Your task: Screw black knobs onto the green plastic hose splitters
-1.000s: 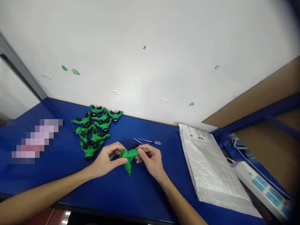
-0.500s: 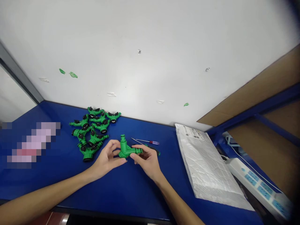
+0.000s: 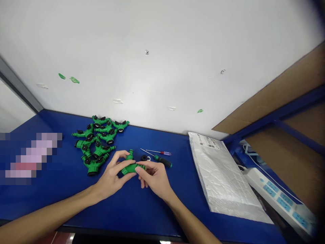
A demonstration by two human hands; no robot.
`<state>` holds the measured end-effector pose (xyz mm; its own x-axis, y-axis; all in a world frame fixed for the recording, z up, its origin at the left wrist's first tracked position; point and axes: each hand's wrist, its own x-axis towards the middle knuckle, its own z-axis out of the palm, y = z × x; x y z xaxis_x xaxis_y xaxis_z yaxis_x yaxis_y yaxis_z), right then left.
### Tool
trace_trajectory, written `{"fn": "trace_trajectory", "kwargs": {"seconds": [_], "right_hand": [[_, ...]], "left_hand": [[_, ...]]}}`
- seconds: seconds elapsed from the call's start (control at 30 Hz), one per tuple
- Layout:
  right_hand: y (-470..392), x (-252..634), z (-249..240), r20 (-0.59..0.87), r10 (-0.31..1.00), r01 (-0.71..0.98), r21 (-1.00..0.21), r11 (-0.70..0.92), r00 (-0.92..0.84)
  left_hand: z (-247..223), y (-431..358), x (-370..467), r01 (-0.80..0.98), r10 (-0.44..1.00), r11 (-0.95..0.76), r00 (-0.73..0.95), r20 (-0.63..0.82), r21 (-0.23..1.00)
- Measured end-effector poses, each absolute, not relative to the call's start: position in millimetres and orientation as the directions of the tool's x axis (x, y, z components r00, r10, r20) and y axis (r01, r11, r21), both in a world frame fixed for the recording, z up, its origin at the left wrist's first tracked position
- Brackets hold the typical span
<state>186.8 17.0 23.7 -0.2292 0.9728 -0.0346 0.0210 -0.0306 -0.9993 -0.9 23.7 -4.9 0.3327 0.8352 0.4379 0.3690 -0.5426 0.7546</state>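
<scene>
Holding a green Y-shaped fitting (image 3: 130,168) between both hands, the person appears to be at a handling step, perhaps checking or preparing the piece. It sits over the middle of the tabletop (image 3: 142,210), between its near and far edges; whether it rests on the surface cannot be told. The left hand (image 3: 111,173) has its grip closed around the fitting's body, thumb on the near side and fingers across the top, with one branch pointing toward the far edge. The right hand (image 3: 153,176) pinches the other branch between thumb and forefinger. No black handle shows on the parts left uncovered.

Beyond the left hand, toward the far edge, lies a group of green fittings (image 3: 101,150) bearing black handles. Just past the right hand lie a small black part (image 3: 144,158), a green-and-black screwdriver (image 3: 165,161) and a purple-handled screwdriver (image 3: 165,153), all within easy reach.

Judging from this, the next move calls for a steady left grip on the body, so that the right hand can shift its pinch or come free.
</scene>
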Motion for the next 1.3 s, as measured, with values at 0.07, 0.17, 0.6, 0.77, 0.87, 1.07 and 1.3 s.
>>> {"fn": "trace_trajectory", "kwargs": {"seconds": [0.07,0.17,0.6,0.77,0.87,1.07,1.3], "right_hand": [[18,190,27,0.021,0.98,0.04,-0.999,0.029,-0.198],[20,195,32,0.081,0.973,0.044,-0.995,0.092,-0.215],[22,207,38,0.16,0.915,0.064,-0.978,0.196,-0.369],[22,211,38,0.334,0.875,0.174,-0.895,0.411,-0.35],[23,214,43,0.472,0.777,0.272,-0.751,0.602,-0.416],[26,216,47,0.579,0.612,0.409,-0.455,0.791,-0.539],[29,218,35,0.589,0.542,0.467,-0.293,0.834,-0.599]], "left_hand": [[-3,22,0,0.351,0.848,-0.506,0.369,0.38,0.787],[2,19,1,0.343,0.862,-0.444,0.416,0.29,0.828],[20,19,2,-0.163,0.722,0.32,0.68,-0.129,0.933],[20,20,1,-0.21,0.694,0.443,0.695,-0.186,0.871],[19,20,0,-0.19,0.65,0.529,0.717,-0.251,0.827],[18,20,0,-0.154,0.619,0.587,0.718,-0.318,0.795],[16,22,2,-0.156,0.646,0.566,0.694,-0.319,0.809]]}}
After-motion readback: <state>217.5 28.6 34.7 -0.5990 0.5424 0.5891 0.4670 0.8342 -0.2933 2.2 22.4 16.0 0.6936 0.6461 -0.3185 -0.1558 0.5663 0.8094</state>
